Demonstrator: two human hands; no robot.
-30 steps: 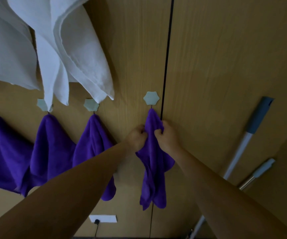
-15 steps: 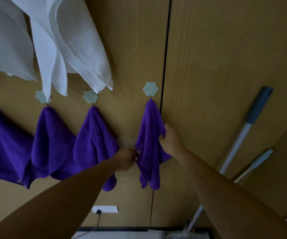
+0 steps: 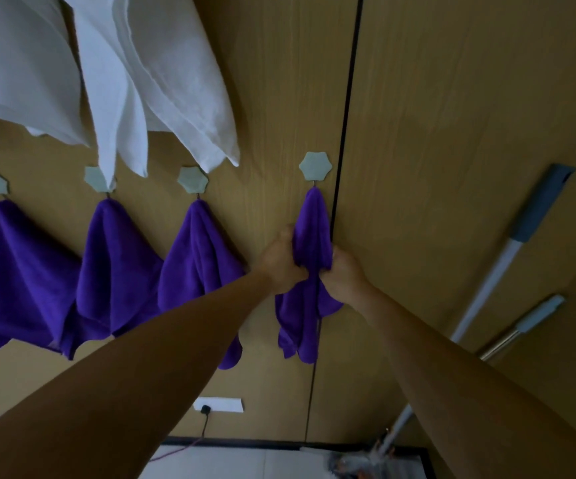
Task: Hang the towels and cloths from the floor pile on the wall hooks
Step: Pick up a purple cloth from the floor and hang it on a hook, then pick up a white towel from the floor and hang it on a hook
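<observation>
A purple cloth [image 3: 309, 229] hangs from the rightmost hexagonal wall hook [image 3: 315, 166] on the wooden wall. My left hand [image 3: 279, 262] grips its left side and my right hand [image 3: 343, 276] grips its right side, both about halfway down the cloth. Three more purple cloths [image 3: 117, 267] hang from hooks [image 3: 192, 179] to the left. White towels [image 3: 162, 70] hang from higher up, their corners reaching down to the hook row.
A dark vertical seam [image 3: 347, 133] runs down the wall just right of the held cloth. Two mop or broom handles [image 3: 507, 257] lean against the wall at right. A white wall socket [image 3: 218, 404] with a plug sits low down.
My left hand has come back up from the cloth's lower edge and now grips its left side beside my right hand. The cloth is bunched narrower between both hands.
</observation>
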